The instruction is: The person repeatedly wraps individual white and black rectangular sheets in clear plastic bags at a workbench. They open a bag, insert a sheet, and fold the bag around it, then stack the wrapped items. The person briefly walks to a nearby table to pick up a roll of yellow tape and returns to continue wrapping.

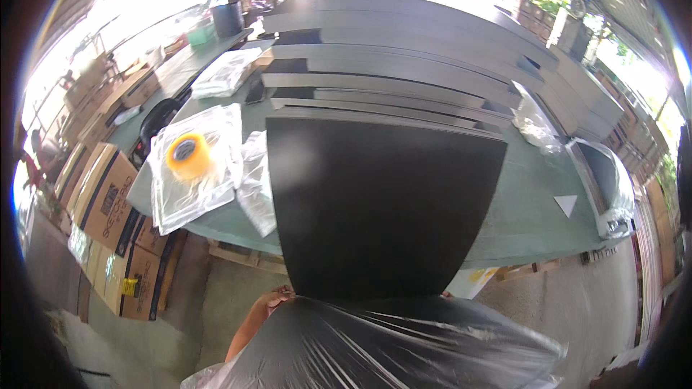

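Note:
A large black board [382,202], or a thin stack of such boards, lies with its far end on the green table and its near edge reaching past the table's front towards me. A clear plastic bag [375,346] spreads over its near edge, stretched and wrinkled in front of me. At the board's near left corner, my left hand [277,297] is closed on the bag's edge. Only a sliver of my right hand [447,294] shows at the near right corner, against the bag's edge; the plastic hides the rest of it.
Behind the board rise high stacks of grey boards [404,29]. A yellow tape roll [189,156] sits on flat plastic bags [173,205] at the left of the green table [519,223]. A plastic-wrapped pack [605,187] lies at right. Cardboard cartons [108,202] stand at left.

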